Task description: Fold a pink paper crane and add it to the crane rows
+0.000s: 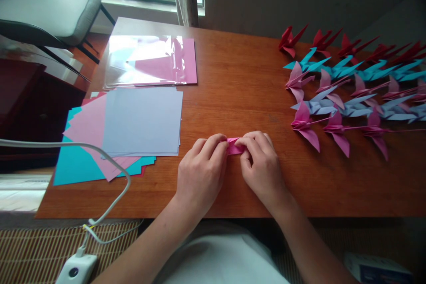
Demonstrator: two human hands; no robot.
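Note:
A small folded piece of bright pink origami paper (234, 146) lies at the front middle of the wooden table, with both hands on it. My left hand (203, 166) pinches its left end, fingers closed. At the right end my right hand (261, 164) grips the paper between thumb and fingertips. Much of the paper is hidden under the fingers, so its full shape cannot be made out. To the right stand rows of folded paper cranes: red (289, 42), turquoise (308, 63), light pink (297, 80), pale blue (319, 104) and bright pink (304, 124).
Left on the table (233, 80) are stacked paper sheets, with pale blue (143, 122) on top and pink (88, 120) and turquoise (76, 164) below. Behind them lies a plastic-wrapped paper pack (149, 62). A white cable (124, 186) crosses the table's left corner. A chair (49, 9) stands back left.

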